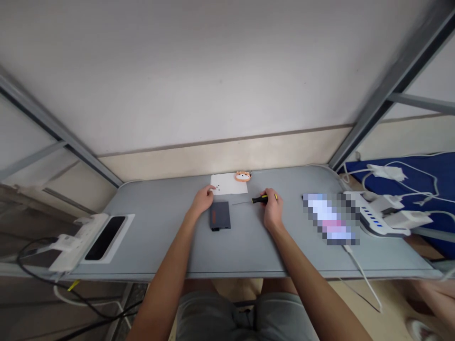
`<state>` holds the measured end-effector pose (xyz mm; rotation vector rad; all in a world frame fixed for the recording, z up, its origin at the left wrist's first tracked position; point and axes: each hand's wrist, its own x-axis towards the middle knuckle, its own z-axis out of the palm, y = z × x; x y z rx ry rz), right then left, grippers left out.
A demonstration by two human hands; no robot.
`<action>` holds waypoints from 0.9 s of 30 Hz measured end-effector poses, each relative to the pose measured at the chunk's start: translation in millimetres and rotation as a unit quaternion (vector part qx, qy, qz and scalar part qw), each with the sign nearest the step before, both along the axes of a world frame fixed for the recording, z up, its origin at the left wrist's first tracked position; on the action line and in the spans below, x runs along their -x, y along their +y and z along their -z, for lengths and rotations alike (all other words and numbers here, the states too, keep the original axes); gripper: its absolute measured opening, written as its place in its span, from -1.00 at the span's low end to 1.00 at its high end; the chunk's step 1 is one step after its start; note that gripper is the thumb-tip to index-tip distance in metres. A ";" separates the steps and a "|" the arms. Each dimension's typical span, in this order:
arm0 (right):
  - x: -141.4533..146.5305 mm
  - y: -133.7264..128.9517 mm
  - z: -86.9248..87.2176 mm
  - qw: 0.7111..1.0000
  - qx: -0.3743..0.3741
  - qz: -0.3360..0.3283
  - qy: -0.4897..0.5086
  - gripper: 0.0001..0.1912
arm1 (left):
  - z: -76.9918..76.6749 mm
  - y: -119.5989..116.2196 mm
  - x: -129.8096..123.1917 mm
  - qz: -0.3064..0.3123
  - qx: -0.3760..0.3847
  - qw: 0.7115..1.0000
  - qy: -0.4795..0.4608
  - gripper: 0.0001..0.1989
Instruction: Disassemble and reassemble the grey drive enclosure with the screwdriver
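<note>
My right hand (273,211) is closed around the black and yellow handle of a screwdriver (260,199). Its thin shaft points left, just above the table and beyond the corner of a dark grey box-shaped device (221,216) with reddish lettering. A small black part sticks out at the device's near edge. My left hand (204,199) rests by the left edge of a white sheet of paper (232,185), index finger stretched out onto it. Beside that fingertip lie several tiny dark pieces (218,188), probably screws. The other left fingers are partly hidden.
An orange and white animal-faced case (242,176) sits on the sheet's far right corner. At left are a phone (105,238) and a white power strip (81,239). At right lie a blurred-out lit phone (329,220), a charging station (377,220) and cables. A wall stands behind.
</note>
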<state>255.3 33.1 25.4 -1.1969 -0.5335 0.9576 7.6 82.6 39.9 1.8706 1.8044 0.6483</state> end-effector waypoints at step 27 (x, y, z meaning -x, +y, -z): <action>-2.1 -1.7 -1.3 0.999 -0.002 0.003 -0.032 -0.65 | 9.3 -48.9 -3.0 0.071 -0.054 0.991 -0.095 -0.82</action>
